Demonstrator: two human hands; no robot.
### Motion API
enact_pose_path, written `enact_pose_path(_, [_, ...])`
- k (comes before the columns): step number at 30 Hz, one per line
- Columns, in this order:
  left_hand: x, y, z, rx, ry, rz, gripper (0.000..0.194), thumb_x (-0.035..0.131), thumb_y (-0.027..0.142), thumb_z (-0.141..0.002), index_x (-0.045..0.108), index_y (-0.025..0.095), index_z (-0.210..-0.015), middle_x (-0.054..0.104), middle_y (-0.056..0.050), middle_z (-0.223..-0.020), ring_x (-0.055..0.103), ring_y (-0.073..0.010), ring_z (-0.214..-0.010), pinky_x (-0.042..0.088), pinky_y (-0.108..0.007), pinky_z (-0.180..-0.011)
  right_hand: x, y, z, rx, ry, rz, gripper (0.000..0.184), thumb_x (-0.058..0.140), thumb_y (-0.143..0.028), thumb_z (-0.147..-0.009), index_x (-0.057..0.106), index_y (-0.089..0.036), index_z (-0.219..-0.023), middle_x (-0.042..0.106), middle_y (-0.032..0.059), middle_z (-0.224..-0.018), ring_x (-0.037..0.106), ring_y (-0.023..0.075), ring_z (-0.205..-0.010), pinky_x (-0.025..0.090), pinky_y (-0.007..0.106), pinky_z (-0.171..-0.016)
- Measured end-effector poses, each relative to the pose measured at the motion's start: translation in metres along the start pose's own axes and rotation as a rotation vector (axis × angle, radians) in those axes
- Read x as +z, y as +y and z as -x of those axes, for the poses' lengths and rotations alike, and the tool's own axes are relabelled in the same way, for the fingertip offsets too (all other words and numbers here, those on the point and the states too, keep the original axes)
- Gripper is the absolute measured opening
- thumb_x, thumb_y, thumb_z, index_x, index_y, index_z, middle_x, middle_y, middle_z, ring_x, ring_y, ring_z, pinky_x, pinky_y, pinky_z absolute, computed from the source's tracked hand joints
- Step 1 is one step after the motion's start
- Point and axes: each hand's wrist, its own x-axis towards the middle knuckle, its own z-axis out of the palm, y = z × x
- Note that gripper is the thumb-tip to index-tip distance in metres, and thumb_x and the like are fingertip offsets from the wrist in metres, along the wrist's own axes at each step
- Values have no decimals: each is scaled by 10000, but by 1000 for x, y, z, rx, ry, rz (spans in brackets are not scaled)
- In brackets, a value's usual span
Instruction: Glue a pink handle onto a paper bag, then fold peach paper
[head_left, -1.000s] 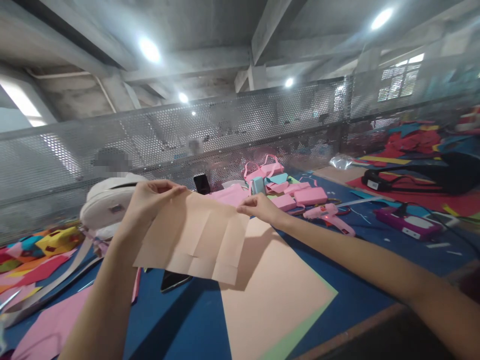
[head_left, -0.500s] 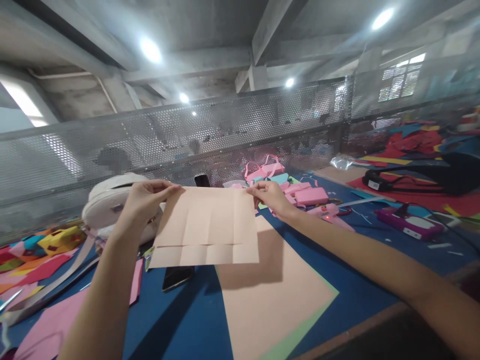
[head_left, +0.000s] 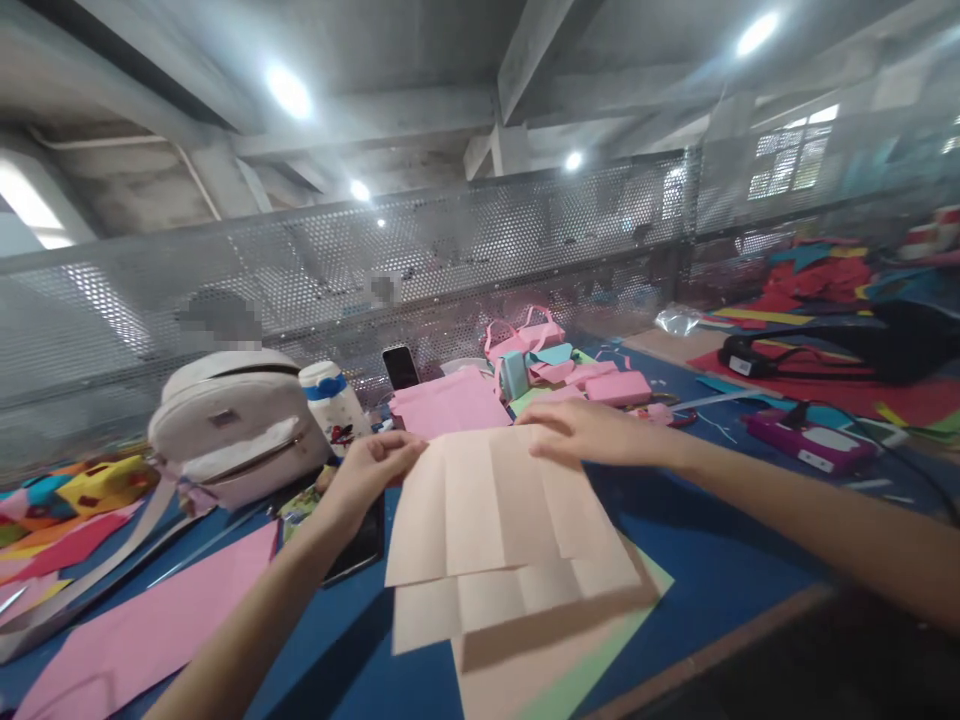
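Observation:
A creased peach sheet of paper (head_left: 480,510), marked with upright fold lines and a slit or fold edge across its lower part, spans both hands. My left hand (head_left: 386,460) pinches its upper left corner. At the upper right, my right hand (head_left: 577,432) grips the edge, fingers lying over the paper. Beneath it lies a larger peach sheet (head_left: 495,685) on top of a green sheet (head_left: 600,655), partly covered. A dark phone (head_left: 364,550) lies flat by my left wrist, partly hidden by it.
On the blue table (head_left: 420,690) stand a white backpack (head_left: 232,430) and a bottle (head_left: 330,400). Pink paper (head_left: 165,620) lies left. Behind are an upright phone (head_left: 400,367) and pink paper pieces (head_left: 615,385). A purple device (head_left: 814,440) sits right. A perforated metal screen (head_left: 465,250) closes the back.
Both hands have lowered the creased sheet and brought it nearer, tilting it over the larger peach sheet. The right hand has moved further over the paper. The bottle and pink paper behind are now uncovered.

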Motion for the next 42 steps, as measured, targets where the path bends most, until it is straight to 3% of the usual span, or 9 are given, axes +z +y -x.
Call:
enact_pose_path(4, [19,-34,3,-8,-111,-97,448,585,549,-788,698,135,-915,685,-51,-636,648,-197,-541,544,-312,-518,28,0,25,-10,-129,288,652,711,-322,-794,490,-134,-1378,430,187,-1462,369,359,-1354,266,520,-1119])
enact_pose_path(7, [21,-50,10,62,-122,-210,429,568,473,-814,655,179,-1114,722,-122,-1048,688,-286,-949,566,-427,-794,49,6,39,-73,-344,399,899,696,-454,-807,271,-95,-1513,243,190,-1559,207,330,-1445,196,483,-1175])
enact_pose_path(11, [19,-51,29,159,-209,-323,522,602,424,-818,551,261,-1311,500,-83,-1443,423,-292,-1350,311,-475,-1133,62,14,42,-113,-412,400,910,663,-468,-812,235,-100,-1526,186,187,-1573,128,338,-1462,159,506,-1183])
enact_pose_path(18, [36,-34,58,130,-472,-477,956,795,424,-686,309,290,-1498,312,-80,-1561,294,-314,-1426,252,-477,-1168,69,8,28,-120,-474,429,947,668,-414,-733,251,-99,-1522,128,237,-1572,121,402,-1446,174,534,-1167])
enact_pose_path(22, [41,-27,57,120,-548,-562,1023,782,367,-695,202,271,-1532,249,-79,-1585,252,-313,-1441,248,-472,-1166,77,-2,21,-231,-384,489,907,647,-316,-725,263,-84,-1513,229,250,-1546,157,405,-1439,211,539,-1152])
enact_pose_path(27, [41,-29,54,156,-572,-584,1035,773,346,-686,177,312,-1533,265,-66,-1579,285,-333,-1425,275,-489,-1149,86,-10,10,-286,-358,637,538,597,-218,-771,546,-86,-1291,532,221,-1351,479,363,-1266,385,484,-1035])
enact_pose_path(34, [24,-27,50,267,-367,-482,849,644,390,-832,164,339,-1530,149,-30,-1615,142,-298,-1474,181,-470,-1193,73,-2,-10,-217,-202,648,282,519,-79,-826,668,-203,-1030,723,86,-913,675,226,-767,395,284,-616])
enact_pose_path(39, [5,-19,34,220,39,-122,820,686,472,-792,257,338,-1478,203,-36,-1601,158,-275,-1473,231,-451,-1179,32,-8,-24,-109,18,566,219,461,-134,-907,669,-195,-935,711,66,-844,627,195,-739,277,269,-573])
enact_pose_path(42, [12,-23,28,52,72,101,982,767,526,-668,254,286,-1470,261,-119,-1574,220,-322,-1451,300,-475,-1140,13,-13,-27,-88,107,483,175,466,-173,-917,620,-171,-835,665,55,-790,570,175,-713,254,272,-580])
